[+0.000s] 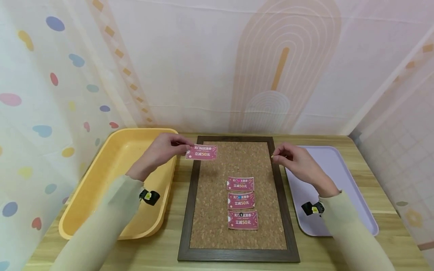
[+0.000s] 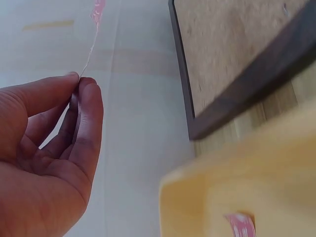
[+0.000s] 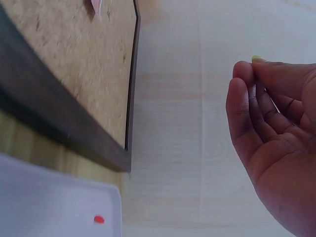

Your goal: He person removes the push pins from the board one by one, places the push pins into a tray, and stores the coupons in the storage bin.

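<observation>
My left hand (image 1: 169,149) pinches the left end of a pink paper coupon (image 1: 205,153) above the upper left of a cork board (image 1: 217,235). In the left wrist view the coupon (image 2: 98,11) shows nearly edge-on beyond the thumb and fingertip. Between thumb and fingertips my right hand (image 1: 296,162) holds a small yellow push pin (image 3: 256,59), mostly hidden, over the board's right frame. Three like coupons lie in a column on the cork: the top one (image 1: 245,185) has a pink pin, the middle one (image 1: 246,204) a blue pin, the lowest (image 1: 249,223) a black pin.
To the left stands a deep yellow bin (image 1: 116,180), with another pink coupon (image 2: 243,226) inside it. A shallow lavender tray (image 1: 333,169) lies at the right and holds a small red piece (image 3: 99,219). Behind the wooden table (image 1: 162,250) hangs a patterned curtain (image 1: 190,75).
</observation>
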